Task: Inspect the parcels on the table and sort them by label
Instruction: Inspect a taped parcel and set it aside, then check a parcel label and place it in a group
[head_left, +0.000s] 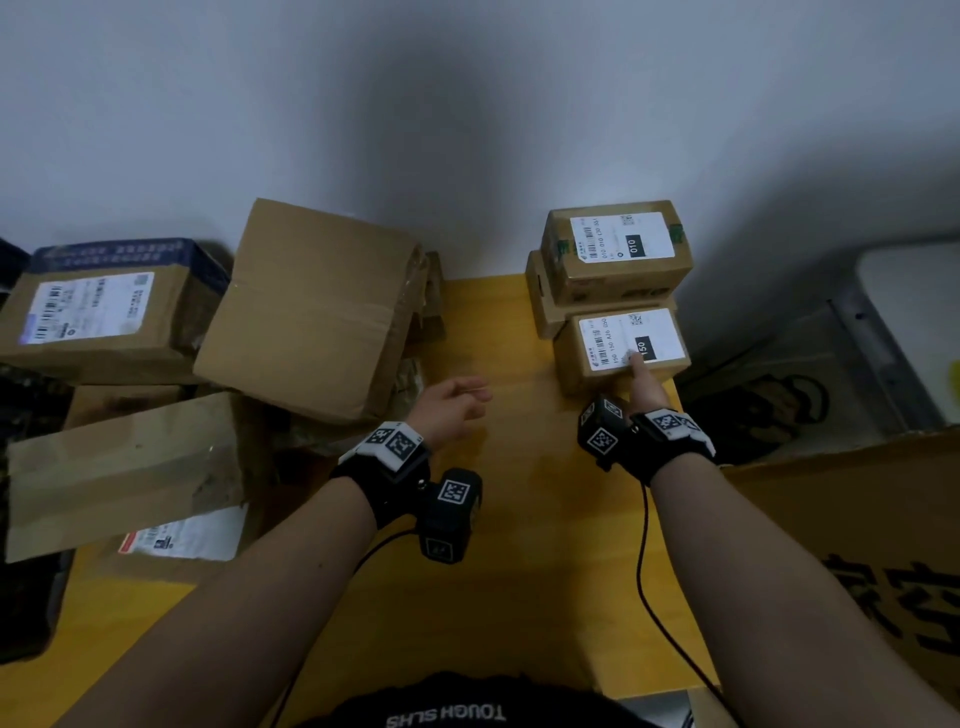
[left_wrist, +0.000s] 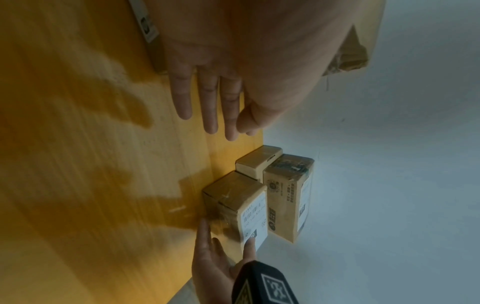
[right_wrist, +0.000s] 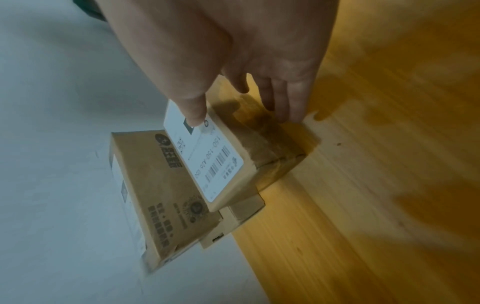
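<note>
Yellow wood table (head_left: 519, 571): open lane down mid-frame between your arms; far edge meets the grey wall (head_left: 467, 130).
Parcel 150 (head_left: 582, 364): right of centre, by the table's right edge; label reads "150 150 A26".
Parcel 010 (head_left: 618, 249): just above it in frame, stacked on another box.
Right hand (head_left: 647, 387): your thumb presses the 150 label, fingers straight.
Left hand (head_left: 452, 400): fingers loose, holding nothing.

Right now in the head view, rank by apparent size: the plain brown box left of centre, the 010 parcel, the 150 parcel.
1. The plain brown box, clearly largest.
2-3. The 010 parcel and 150 parcel look alike; the 010 one sits stacked higher, nearer the camera, so I leave them unranked.
</note>
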